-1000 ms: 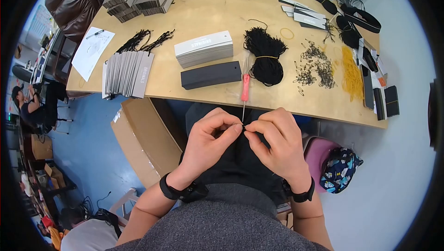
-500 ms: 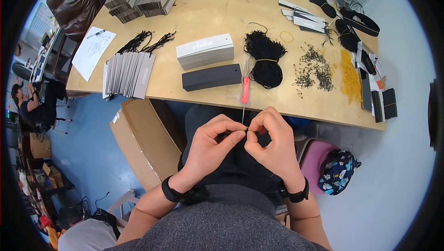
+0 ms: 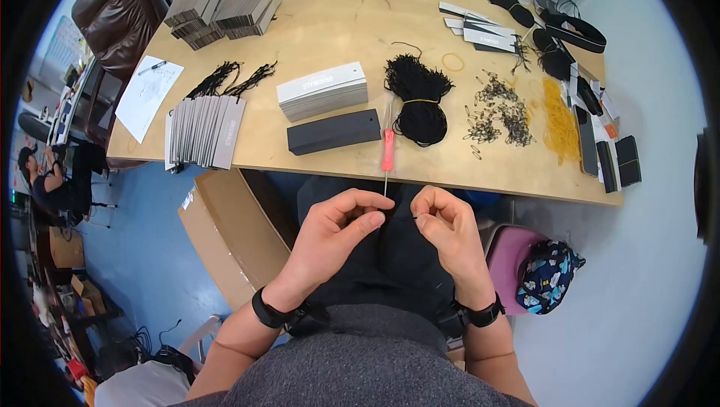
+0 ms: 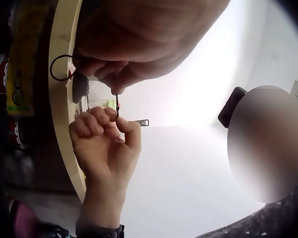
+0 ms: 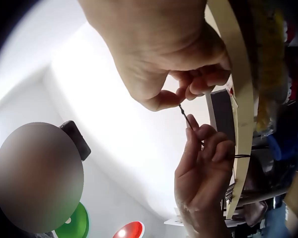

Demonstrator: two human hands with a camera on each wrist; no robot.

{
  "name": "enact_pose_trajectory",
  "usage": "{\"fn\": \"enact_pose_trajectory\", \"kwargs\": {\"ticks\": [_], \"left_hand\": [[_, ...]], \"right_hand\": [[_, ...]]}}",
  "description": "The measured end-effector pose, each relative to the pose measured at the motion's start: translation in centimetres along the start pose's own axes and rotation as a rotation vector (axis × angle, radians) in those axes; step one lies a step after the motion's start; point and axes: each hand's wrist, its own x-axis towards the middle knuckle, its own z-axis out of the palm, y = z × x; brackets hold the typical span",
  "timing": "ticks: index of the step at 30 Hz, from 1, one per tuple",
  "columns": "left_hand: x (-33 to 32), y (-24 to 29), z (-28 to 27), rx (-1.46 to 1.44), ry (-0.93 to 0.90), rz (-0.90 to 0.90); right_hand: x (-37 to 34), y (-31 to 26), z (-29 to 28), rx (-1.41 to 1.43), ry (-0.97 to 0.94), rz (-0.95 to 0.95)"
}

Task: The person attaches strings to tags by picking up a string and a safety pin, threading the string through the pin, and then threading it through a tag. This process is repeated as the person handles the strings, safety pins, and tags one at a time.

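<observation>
In front of the table edge, the left hand (image 3: 330, 238) and right hand (image 3: 452, 238) stand slightly apart, fingertips facing each other. A thin black cord (image 5: 184, 112) with a small knot stretches between them in the right wrist view. The left thumb and fingers pinch one end, and the right thumb and index finger pinch the knotted end. In the left wrist view a loop of the cord (image 4: 51, 69) sticks out beyond the left fingers. A red-handled screwdriver-like tool (image 3: 388, 150) lies over the table edge, its thin shaft pointing at the left fingertips.
On the table (image 3: 337, 32) are a black cord bundle (image 3: 420, 111), a stack of grey tags (image 3: 322, 93), a dark block (image 3: 334, 133), fanned tags with cords (image 3: 202, 131), scattered small pins (image 3: 501, 111) and yellow rubber bands (image 3: 559, 122). A cardboard box (image 3: 229, 234) stands below left.
The fingertips, which were together at the cord, have drawn apart. The right hand has moved slightly right and the left slightly left, with the cord between them.
</observation>
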Motion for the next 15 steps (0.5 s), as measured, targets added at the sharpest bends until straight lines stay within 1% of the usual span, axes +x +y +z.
{"fn": "enact_pose_trajectory", "kwargs": {"ticks": [2,3,5,6,7,8,9,10,11,12,13,15], "left_hand": [[0.1,0.3,-0.6,0.049,-0.034,-0.038],[0.0,0.4,-1.0,0.052,-0.037,-0.037],[-0.1,0.6,-2.1,0.239,-0.085,0.003],[-0.1,0.7,-2.7,0.302,-0.06,0.02],[-0.1,0.7,-2.9,0.237,-0.013,0.011],[-0.1,0.8,-2.8,0.237,-0.004,0.03],[0.0,1.0,-2.6,0.237,0.006,0.051],[0.0,1.3,-2.2,0.237,0.01,0.045],[-0.1,1.6,-1.6,0.331,0.0,0.1],[0.0,1.7,-1.0,0.426,-0.014,0.157],[0.2,1.7,-0.6,0.427,-0.016,0.153],[0.4,1.6,-0.1,0.495,-0.045,0.245]], "right_hand": [[-0.2,0.7,-0.5,0.034,0.004,0.006],[-0.3,1.0,-0.9,0.06,0.038,-0.011],[-0.7,0.9,-2.0,0.072,0.081,-0.028],[-1.1,0.8,-2.7,-0.024,0.097,-0.009],[-1.6,0.8,-3.5,-0.119,0.111,0.014],[-1.9,0.8,-4.2,-0.226,0.119,0.02],[-2.0,0.9,-4.2,-0.223,0.115,0.023],[-2.1,0.8,-4.0,-0.316,0.149,-0.043],[-2.3,0.5,-3.9,-0.41,0.182,-0.109],[-2.2,0.3,-3.2,-0.434,0.181,-0.185],[-2.2,-0.1,-2.1,-0.431,0.183,-0.182],[-2.0,-0.7,0.5,0.11,-0.009,-0.105]]}}
